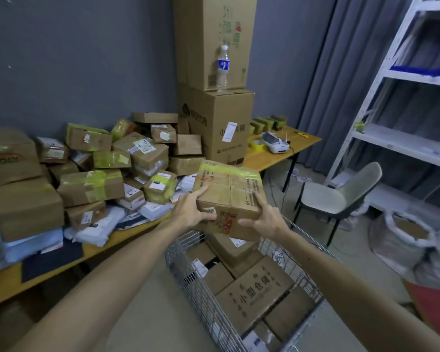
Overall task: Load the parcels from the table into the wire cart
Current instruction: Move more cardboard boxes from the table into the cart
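There is a single view, worn on the person's head, wide-angled, looking forward and down; both forearms reach in from the bottom edge toward the middle; the wire cart [188, 280] sits close beneath the lens at lower centre; the table [97, 250] runs off to the left, a little farther out; the grey wall [74, 59] closes the background; straight lines of the white shelving [381, 80] bow at the right edge.

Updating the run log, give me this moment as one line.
phase: carrying | hands: left and right grip brown cardboard parcel | position: above silver wire cart
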